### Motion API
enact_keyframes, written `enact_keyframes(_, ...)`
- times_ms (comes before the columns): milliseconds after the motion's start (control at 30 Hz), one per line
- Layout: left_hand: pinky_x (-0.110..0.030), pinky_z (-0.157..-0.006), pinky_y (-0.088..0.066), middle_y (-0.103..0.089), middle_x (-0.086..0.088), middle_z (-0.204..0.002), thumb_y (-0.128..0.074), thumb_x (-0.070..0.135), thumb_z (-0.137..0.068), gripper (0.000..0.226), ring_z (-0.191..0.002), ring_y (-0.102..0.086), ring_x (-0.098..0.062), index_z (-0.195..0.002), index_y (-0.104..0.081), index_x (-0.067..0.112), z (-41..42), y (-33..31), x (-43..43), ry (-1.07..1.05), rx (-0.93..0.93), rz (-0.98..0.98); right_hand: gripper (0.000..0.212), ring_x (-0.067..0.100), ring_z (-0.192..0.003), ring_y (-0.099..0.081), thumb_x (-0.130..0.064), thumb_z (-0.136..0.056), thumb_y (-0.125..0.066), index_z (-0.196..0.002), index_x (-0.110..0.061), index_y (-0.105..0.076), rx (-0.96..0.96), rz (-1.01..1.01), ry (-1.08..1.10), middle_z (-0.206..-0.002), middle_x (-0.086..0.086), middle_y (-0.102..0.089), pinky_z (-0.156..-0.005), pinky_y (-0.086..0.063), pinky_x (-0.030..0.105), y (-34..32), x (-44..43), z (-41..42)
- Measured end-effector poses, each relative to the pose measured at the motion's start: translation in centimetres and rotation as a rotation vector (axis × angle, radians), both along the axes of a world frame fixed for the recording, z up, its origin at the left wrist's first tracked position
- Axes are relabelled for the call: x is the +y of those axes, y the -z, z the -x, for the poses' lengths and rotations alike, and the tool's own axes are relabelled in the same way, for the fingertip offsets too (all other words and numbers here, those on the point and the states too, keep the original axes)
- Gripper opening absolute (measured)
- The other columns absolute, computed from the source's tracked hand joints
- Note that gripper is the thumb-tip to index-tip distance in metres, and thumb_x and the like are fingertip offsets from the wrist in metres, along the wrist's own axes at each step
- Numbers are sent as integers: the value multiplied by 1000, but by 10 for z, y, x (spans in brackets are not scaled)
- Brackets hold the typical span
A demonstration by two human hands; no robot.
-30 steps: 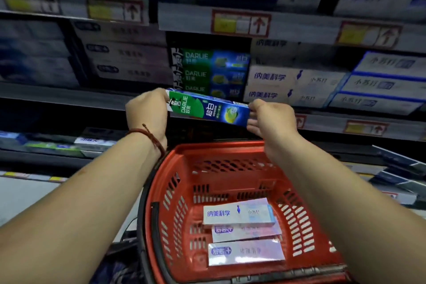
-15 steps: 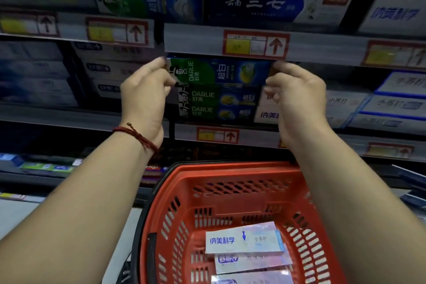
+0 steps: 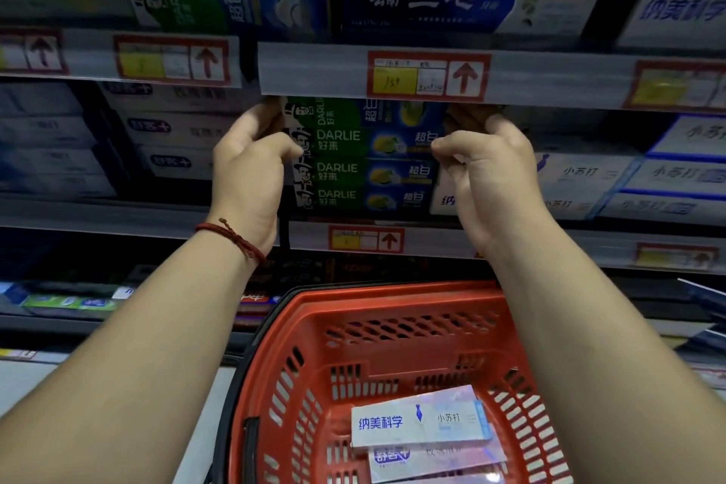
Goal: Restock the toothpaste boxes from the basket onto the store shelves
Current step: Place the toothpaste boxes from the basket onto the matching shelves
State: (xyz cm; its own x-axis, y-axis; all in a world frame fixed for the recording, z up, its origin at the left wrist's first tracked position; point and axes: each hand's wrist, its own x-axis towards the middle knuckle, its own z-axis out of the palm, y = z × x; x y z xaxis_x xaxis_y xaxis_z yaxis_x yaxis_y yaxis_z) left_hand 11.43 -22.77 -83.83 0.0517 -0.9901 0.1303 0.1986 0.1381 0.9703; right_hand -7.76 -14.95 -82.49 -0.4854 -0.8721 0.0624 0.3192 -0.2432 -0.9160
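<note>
One box (image 3: 353,113) is held at both ends on the stack (image 3: 353,177).
The box is pinched by the left hand (image 3: 251,169) at its 9 o'clock end and the right hand (image 3: 489,173) at 3 o'clock, probably to be kept level under the shelf edge (image 3: 314,71); it lies between both grips.

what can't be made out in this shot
Head view:
held Darlie box ends: covered by the left hand and right hand.
lower basket boxes: under the top white box, cut by the bottom edge.
left shelf boxes: blurred, labels unreadable.
price tag small print: too small.
</note>
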Motion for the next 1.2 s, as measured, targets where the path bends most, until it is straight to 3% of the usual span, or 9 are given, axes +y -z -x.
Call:
enact_keyframes(100,-20,-95,-49,-71,18,-106,-59,-5,-78,47,-107,-63,2,-106,-68,32,2,1,0,24,-51,24,37,10,-79,-75,13,-87,-57,-118,-8,-57,30,5,-13,-86,-2,-75,-62,-56,18,2,-1,5)
enact_keyframes(267,-5,-86,-47,-59,25,-113,-64,1,-90,54,-99,-57,23,-137,-52,24,2,3,9,40,-356,195,62,6,-103,-70,3,-81,-71,-140,-5,-52,255,-31,13,-122,3,-70,-74,-56,18,7,0,13)
enact_keyframes(333,-20,-104,-47,-58,14,-129,-68,18,-90,55,-119,-54,9,-142,-52,21,0,6,10,-47,-552,274,51,-4,-99,-68,-3,-85,-73,-133,-14,-59,476,-48,63,-120,-6,-69,-75,-56,15,7,5,15)
enact_keyframes(400,-32,-114,-40,-52,4,-142,-69,31,-87,58,-132,-49,-9,-142,-53,18,-5,12,13,-102,-699,348,53,1,-114,-63,-14,-87,-75,-137,-17,-58,672,-58,100,-129,-7,-67,-94,-56,23,10,9,17)
enact_keyframes(500,-7,-106,-31,-55,1,-136,-71,25,-91,51,-124,-48,-6,-138,-57,13,-8,23,30,-26,-887,514,58,7,-132,-52,-25,-88,-76,-143,-22,-55,888,-76,81,-141,-9,-59,-112,-45,34,15,17,17)
enact_keyframes(633,-23,-107,-39,-57,1,-131,-68,31,-93,49,-124,-52,-15,-138,-56,17,-9,51,48,198,-1107,586,58,3,-131,-48,-29,-91,-75,-144,-24,-53,1148,-108,16,-143,-10,-55,-107,-39,21,29,38,12)
enact_keyframes(800,-43,-104,-45,-58,0,-132,-60,51,-86,61,-122,-53,-23,-139,-54,21,-4,84,65,445,-1387,545,62,13,-133,-48,-34,-91,-73,-147,-24,-48,1438,-231,-241,-145,-4,-51,-110,-41,31,73,58,7)
enact_keyframes(1000,-39,-103,-44,-56,-1,-131,-62,54,-86,65,-123,-53,-24,-142,-50,24,12,131,83,702,-1623,485,68,24,-128,-53,-35,-85,-75,-146,-21,-49,1586,-456,-518,-138,3,-54,-107,-43,39,137,75,12)
enact_keyframes(1200,-38,-98,-36,-55,2,-128,-54,54,-90,55,-120,-47,-24,-138,-51,27,24,171,104,778,-1849,626,68,29,-124,-55,-36,-84,-74,-145,-21,-48,1629,-633,-636,-134,8,-54,-104,-45,42,186,94,26)
